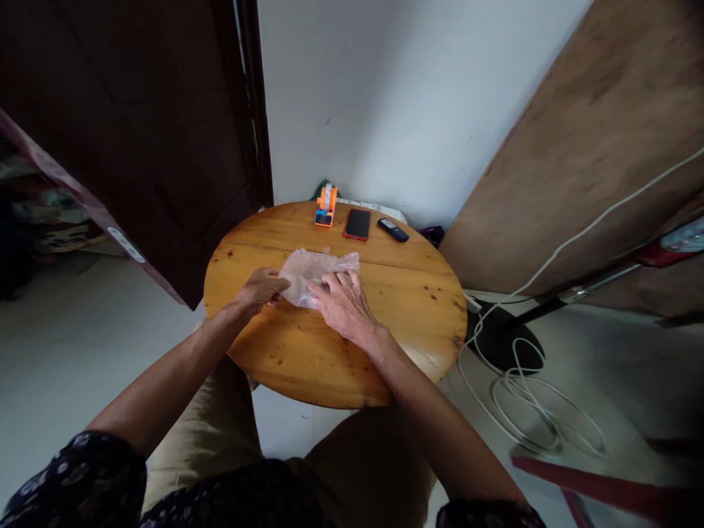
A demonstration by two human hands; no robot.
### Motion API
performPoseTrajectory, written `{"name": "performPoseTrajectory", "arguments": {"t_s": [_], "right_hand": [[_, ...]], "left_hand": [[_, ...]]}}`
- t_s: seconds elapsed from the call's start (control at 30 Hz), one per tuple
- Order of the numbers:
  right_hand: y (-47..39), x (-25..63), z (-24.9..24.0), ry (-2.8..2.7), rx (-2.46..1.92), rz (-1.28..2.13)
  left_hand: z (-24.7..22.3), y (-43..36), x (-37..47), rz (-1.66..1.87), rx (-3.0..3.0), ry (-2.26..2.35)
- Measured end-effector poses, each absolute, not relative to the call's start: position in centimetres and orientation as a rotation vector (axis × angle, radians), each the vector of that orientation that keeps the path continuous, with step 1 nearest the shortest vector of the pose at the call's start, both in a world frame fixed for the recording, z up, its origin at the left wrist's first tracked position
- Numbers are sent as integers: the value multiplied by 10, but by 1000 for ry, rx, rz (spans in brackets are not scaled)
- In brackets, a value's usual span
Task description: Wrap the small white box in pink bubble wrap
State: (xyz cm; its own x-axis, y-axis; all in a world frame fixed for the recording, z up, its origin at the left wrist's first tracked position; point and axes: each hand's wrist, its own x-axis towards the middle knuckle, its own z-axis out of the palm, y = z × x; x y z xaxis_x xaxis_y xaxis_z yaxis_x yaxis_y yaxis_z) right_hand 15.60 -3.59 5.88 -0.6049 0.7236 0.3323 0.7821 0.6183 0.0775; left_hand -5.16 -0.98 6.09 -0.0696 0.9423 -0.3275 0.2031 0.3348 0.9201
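A crumpled sheet of clear bubble wrap (313, 265) lies on the round wooden table (418, 315) in front of me. My left hand (262, 287) pinches its left edge between thumb and fingers. Over the front right part of the wrap is my right hand (342, 297), its fingers bent and gripping the plastic against the tabletop. Whether anything lies inside the wrap cannot be made out.
Along the table's far side are an orange and blue tape dispenser (325, 205), a dark phone with a red edge (357, 224) and a small dark keypad phone (393, 229). A white cable (528, 396) lies coiled on the floor at right, beside a black stand base (503, 341).
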Motion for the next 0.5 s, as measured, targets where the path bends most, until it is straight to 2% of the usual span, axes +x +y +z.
{"name": "performPoseTrajectory", "arguments": {"t_s": [0.5], "right_hand": [[-43,138,82,-2799,-1214,-491]], "left_hand": [[72,-6,-30,836,1032,1460]]}}
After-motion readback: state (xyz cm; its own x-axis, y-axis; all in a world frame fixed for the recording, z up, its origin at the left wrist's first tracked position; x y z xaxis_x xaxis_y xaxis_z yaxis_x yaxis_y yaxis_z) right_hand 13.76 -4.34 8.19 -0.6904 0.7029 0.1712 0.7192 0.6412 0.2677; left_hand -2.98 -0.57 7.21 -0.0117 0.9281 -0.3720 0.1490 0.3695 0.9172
